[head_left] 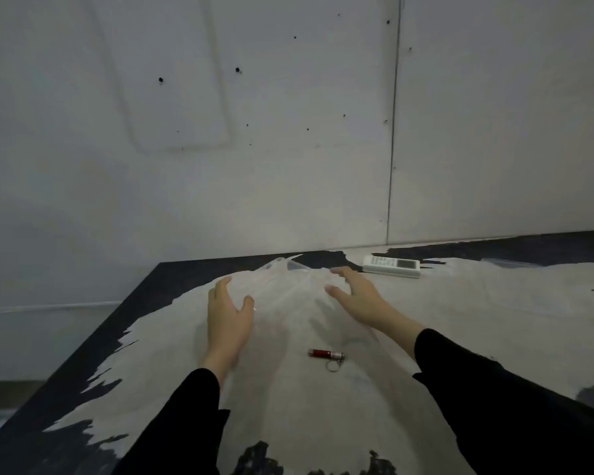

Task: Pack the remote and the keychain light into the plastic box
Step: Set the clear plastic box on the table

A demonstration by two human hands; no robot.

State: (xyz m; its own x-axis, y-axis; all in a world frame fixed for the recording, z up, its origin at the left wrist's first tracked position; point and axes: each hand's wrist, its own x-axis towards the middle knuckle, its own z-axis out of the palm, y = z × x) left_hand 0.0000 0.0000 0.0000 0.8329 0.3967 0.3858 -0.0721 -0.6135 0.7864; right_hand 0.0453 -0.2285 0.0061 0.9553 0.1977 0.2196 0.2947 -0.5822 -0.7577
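On the pale, dark-streaked tabletop [460,320] our two hands bracket the clear, nearly see-through plastic box [285,286], which sits at the middle of the table's far side. We judge it is flanked this way so both hands can steady or open it before anything goes in. Our left hand [227,313] stands at the box's left side, fingers spread and loosely curved, thumb apart from them; it seems to touch the wall, though the blur keeps us from being sure, and it grips nothing. Below and between the hands, the small red metal keychain light [325,355] with its ring lies near us, unpacked. Our right hand [354,296] hovers at the box's right edge, fingers unfurled and empty. Farther right, near the wall, the white rectangular remote [391,266] lies flat, untouched.
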